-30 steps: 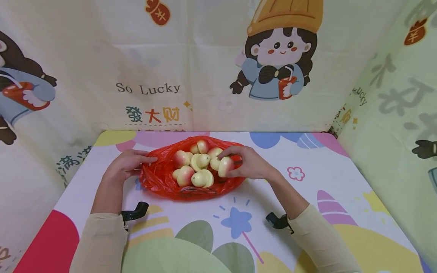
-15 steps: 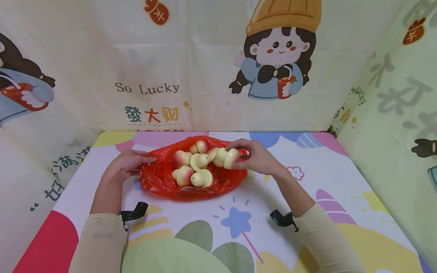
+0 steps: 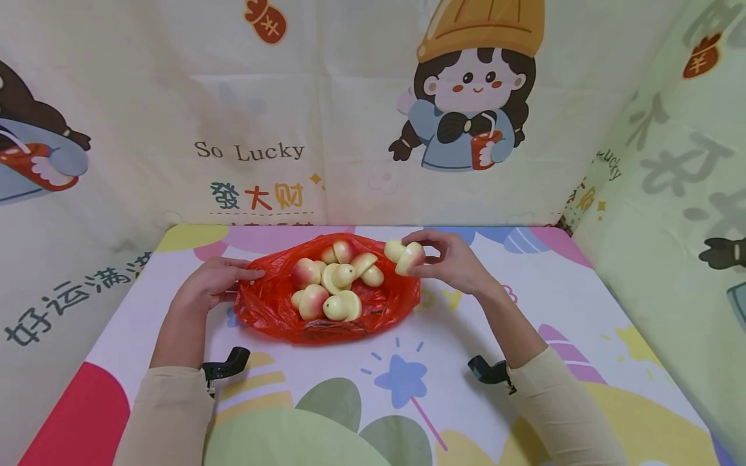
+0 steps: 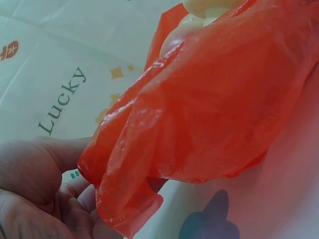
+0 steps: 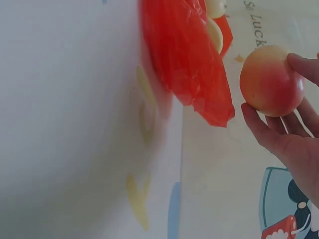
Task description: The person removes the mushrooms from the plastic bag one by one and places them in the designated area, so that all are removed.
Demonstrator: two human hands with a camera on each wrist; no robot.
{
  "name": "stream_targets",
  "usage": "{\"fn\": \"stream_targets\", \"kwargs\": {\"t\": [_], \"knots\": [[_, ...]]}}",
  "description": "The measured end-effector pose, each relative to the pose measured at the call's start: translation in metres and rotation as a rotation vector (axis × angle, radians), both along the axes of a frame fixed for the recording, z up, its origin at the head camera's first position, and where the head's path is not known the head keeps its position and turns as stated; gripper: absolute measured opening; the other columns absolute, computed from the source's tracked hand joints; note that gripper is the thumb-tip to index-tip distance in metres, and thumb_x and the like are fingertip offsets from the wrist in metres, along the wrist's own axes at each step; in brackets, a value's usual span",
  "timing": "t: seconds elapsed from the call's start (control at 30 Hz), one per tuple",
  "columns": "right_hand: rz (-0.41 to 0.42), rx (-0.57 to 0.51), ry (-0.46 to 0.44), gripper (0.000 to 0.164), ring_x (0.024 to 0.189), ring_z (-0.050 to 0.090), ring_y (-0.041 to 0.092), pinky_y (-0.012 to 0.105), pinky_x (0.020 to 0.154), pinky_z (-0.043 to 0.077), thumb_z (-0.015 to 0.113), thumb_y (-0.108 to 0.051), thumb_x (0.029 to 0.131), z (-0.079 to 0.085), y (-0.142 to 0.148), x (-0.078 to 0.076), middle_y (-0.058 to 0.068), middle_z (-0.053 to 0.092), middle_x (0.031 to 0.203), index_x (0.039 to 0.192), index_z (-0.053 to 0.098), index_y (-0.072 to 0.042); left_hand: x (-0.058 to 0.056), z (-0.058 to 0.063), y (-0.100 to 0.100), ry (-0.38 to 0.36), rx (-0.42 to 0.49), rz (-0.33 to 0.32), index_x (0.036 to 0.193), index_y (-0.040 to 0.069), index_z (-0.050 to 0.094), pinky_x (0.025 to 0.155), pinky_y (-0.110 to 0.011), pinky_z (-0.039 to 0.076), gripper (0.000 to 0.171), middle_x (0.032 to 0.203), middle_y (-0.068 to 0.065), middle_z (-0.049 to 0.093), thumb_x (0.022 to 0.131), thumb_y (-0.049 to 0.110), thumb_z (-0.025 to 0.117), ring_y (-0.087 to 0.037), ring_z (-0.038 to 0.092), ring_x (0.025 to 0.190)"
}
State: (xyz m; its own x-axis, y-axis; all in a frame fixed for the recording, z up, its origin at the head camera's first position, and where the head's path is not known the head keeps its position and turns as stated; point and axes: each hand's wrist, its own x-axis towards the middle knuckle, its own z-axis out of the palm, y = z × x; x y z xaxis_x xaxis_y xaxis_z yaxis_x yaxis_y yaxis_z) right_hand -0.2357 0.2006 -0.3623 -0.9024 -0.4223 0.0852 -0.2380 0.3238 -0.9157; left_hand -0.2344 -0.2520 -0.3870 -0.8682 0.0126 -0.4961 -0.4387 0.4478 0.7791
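A crumpled red plastic bag [image 3: 274, 327] lies open on the table in the head view, with several pale toy mushrooms [image 3: 342, 304] with pink-tinged caps inside it. My left hand [image 3: 215, 281] pinches the bag's left edge between thumb and fingers; the left wrist view has the hand [image 4: 37, 191] at a loose fold of the plastic. Over the bag's right edge, my right hand [image 3: 457, 262] holds one toy mushroom [image 3: 410, 257] by its cap, stem pointing left. From the right wrist, the rounded cap [image 5: 271, 82] shows yellow and red, gripped between thumb and fingers.
A white table cover [image 3: 373, 362] with colourful cartoon prints lies under everything. Behind it hangs a printed cloth backdrop [image 3: 350, 129], with another printed cloth [image 3: 658, 194] along the right. Each wrist carries a small black camera [image 3: 227, 364].
My right hand has lifted one toy mushroom from among the others and moved it up and right to the bag's right edge. My left hand keeps its place on the bag.
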Motion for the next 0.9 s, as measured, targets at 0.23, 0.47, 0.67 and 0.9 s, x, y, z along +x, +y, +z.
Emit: {"fn": "stream_targets", "kwargs": {"t": [0.23, 0.47, 0.67, 0.9], "knots": [[-0.077, 0.003, -0.013, 0.046, 0.126, 0.061, 0.032, 0.03, 0.093, 0.061, 0.081, -0.006, 0.088, 0.001, 0.01, -0.005, 0.008, 0.062, 0.139, 0.132, 0.067, -0.011, 0.0, 0.0, -0.001, 0.004, -0.003, 0.0, 0.154, -0.002, 0.046, 0.081, -0.028, 0.062, 0.072, 0.137, -0.02, 0.063, 0.099, 0.036, 0.071, -0.021, 0.067, 0.099], [-0.166, 0.031, -0.004, 0.047, 0.127, 0.06, 0.031, 0.026, 0.089, 0.061, 0.081, -0.01, 0.089, -0.004, 0.02, -0.006, 0.008, 0.062, 0.139, 0.134, 0.067, -0.014, 0.001, -0.001, -0.001, 0.001, -0.003, 0.008, 0.155, -0.002, 0.044, 0.081, -0.028, 0.062, 0.073, 0.14, -0.022, 0.061, 0.099, 0.035, 0.072, -0.022, 0.066, 0.099], [-0.264, 0.069, -0.019, 0.048, 0.129, 0.058, 0.024, 0.027, 0.093, 0.057, 0.084, -0.024, 0.089, -0.008, 0.03, -0.007, 0.002, 0.065, 0.136, 0.134, 0.068, -0.023, 0.001, -0.001, -0.001, 0.0, -0.003, 0.007, 0.155, -0.002, 0.044, 0.081, -0.029, 0.062, 0.073, 0.14, -0.022, 0.06, 0.099, 0.035, 0.072, -0.022, 0.066, 0.1], [-0.31, 0.08, 0.0, 0.048, 0.127, 0.059, 0.022, 0.031, 0.097, 0.052, 0.085, -0.023, 0.087, -0.014, 0.038, -0.011, 0.005, 0.068, 0.132, 0.133, 0.069, -0.019, 0.001, -0.001, -0.002, 0.005, 0.006, 0.003, 0.155, -0.003, 0.043, 0.082, -0.029, 0.062, 0.074, 0.141, -0.023, 0.059, 0.099, 0.035, 0.072, -0.022, 0.067, 0.099]]}}
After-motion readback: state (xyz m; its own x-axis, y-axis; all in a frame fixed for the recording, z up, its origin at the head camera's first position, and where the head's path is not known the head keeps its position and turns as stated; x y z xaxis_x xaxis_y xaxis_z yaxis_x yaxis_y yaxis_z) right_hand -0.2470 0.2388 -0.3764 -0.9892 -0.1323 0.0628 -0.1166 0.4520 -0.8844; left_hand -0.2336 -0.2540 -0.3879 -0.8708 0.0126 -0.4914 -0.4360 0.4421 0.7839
